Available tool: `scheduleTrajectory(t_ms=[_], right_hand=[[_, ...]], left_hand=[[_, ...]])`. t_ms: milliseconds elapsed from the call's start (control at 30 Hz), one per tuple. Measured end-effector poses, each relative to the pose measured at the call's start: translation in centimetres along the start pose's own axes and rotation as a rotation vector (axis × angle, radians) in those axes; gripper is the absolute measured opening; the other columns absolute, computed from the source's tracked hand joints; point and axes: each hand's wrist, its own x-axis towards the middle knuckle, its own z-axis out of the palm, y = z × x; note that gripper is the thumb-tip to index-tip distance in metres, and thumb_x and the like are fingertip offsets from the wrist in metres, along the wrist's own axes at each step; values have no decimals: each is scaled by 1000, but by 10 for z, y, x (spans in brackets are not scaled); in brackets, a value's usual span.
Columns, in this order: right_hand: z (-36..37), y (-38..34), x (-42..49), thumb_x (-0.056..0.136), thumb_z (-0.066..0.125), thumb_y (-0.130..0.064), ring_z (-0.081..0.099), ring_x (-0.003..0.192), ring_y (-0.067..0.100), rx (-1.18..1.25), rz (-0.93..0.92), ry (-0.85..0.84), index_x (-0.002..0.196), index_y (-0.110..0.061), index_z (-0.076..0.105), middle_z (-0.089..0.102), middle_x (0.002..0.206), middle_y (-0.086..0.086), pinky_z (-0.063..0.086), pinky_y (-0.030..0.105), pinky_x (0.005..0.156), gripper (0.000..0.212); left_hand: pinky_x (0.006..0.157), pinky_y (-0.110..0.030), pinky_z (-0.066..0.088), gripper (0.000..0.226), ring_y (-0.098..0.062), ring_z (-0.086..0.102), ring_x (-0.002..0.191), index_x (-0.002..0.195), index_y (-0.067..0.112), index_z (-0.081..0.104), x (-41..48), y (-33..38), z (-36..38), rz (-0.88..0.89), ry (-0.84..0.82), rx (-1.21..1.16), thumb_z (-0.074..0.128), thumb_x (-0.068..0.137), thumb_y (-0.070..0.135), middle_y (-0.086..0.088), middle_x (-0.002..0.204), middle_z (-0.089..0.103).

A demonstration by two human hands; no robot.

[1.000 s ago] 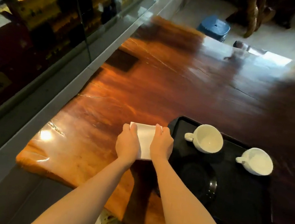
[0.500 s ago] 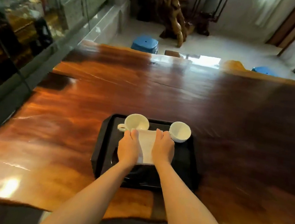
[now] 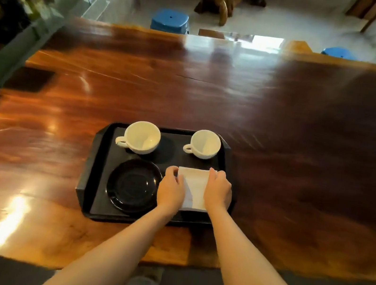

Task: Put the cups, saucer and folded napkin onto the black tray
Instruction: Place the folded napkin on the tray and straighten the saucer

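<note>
Final placement: left hand [image 3: 171, 189] and right hand [image 3: 218, 192] grip opposite edges of the folded napkin [image 3: 194, 188], apparently touching the black tray [image 3: 98, 152] beside saucer [image 3: 134, 184], near two cups [image 3: 141, 137]; release follows.

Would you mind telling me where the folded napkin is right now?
In the head view, the folded napkin is at the black tray's near right corner, between both hands, right of the saucer.

Daylight from the far side glares off the glossy wooden table [image 3: 215, 92]; right half shadowed. Wide-angle bowing at edges; bottom corners and forearms softly blurred.
</note>
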Motion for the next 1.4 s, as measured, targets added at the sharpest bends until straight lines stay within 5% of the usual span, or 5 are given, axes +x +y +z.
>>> scheduleTrajectory(t_ms=[367, 500, 667, 1067, 1400], right_hand=[[43, 16, 28, 99, 32, -17, 46, 119, 23, -82, 72, -191, 144, -14, 30, 39, 136, 10, 42, 32, 94, 45], [49, 22, 24, 98, 41, -17, 38, 125, 20, -249, -54, -122, 148, -14, 20, 35, 139, 8, 41, 30, 100, 54], [47, 31, 27, 97, 44, -16, 30, 136, 21, -320, -218, -105, 148, -14, 20, 31, 149, 7, 36, 32, 108, 57], [52, 56, 36, 99, 26, -34, -11, 145, 20, -636, -487, -203, 141, -12, -18, -8, 159, 9, -7, 34, 116, 64], [7, 20, 70, 95, 48, -13, 25, 143, 17, 206, -143, -308, 150, -19, 9, 22, 156, 5, 26, 27, 110, 68]], left_hand=[[113, -36, 27, 63, -31, 27, 139, 147, 4, 15, 17, -26, 32, 69, -64, 145, 43, 91, -1, -19, 152, 22], [97, 10, 5, 64, 4, 4, 136, 150, 12, 3, 18, -43, 35, 144, -106, 172, 40, 99, 14, 1, 159, 6], [106, 3, -3, 63, 19, -12, 136, 150, 17, -6, 14, -59, 40, 286, -145, 177, 33, 101, 20, 19, 154, -11], [120, -47, 3, 74, -32, -6, 146, 147, 1, 1, 23, -80, 57, 326, -118, 680, 49, 92, 15, -21, 156, -5], [113, -20, 10, 58, -12, 6, 147, 150, 18, 12, 49, 13, 16, 167, -116, 157, 35, 98, 3, 1, 160, 7]])
